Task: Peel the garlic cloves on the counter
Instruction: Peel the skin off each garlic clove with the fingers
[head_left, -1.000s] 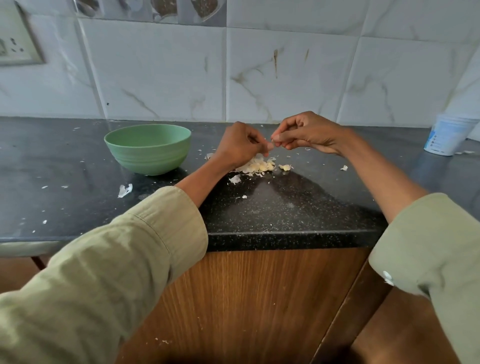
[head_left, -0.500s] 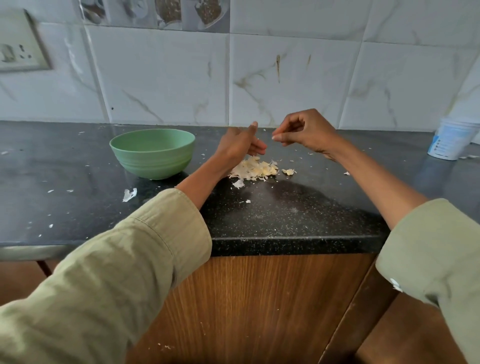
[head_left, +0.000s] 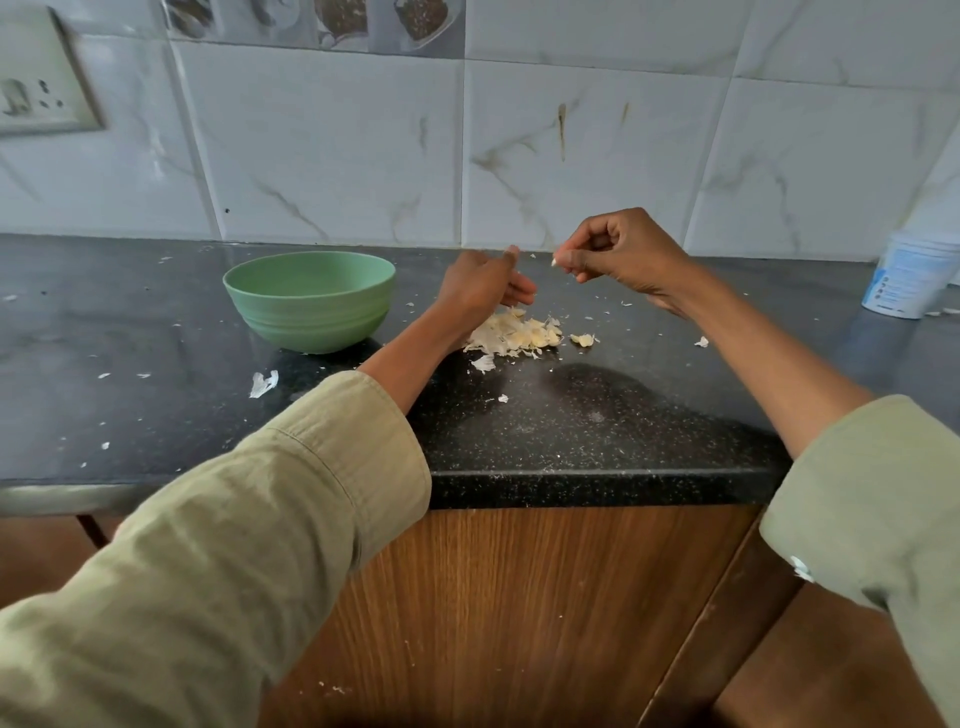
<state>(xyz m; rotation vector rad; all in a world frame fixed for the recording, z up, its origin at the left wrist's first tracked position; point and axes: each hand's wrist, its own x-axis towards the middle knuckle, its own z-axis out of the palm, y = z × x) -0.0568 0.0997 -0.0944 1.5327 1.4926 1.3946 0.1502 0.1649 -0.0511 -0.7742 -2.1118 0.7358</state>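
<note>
- My right hand (head_left: 621, 254) is raised above the counter (head_left: 571, 431), fingers curled in, with thumb and forefinger pinching a small pale scrap (head_left: 555, 262); I cannot tell whether it is a bit of skin or a small clove.
- My left hand (head_left: 480, 286) hovers just left of it, fingers loosely extended and a little apart; I see nothing held in it, though its palm faces away from me.
- The two hands are near each other but not touching; a gap shows between the left fingertips and the pinched scrap.
- The garlic pile (head_left: 514, 332), a pale heap of cloves and skins, lies on the counter directly below the left hand and down-left of the right hand.
- One loose clove (head_left: 583, 340) sits just right of the pile, apart from it.
- A green bowl (head_left: 310, 299) stands on the counter to the left of the left hand; a white tub (head_left: 906, 278) stands far right near the wall.
- Flakes of skin are scattered over the dark surface.
- A second ago both hands were closed together over the pile, fingertips meeting on one piece; half a second ago they had begun to part.
- Now they are further apart, the right hand has lifted higher with the scrap, and the left hand has loosened.
</note>
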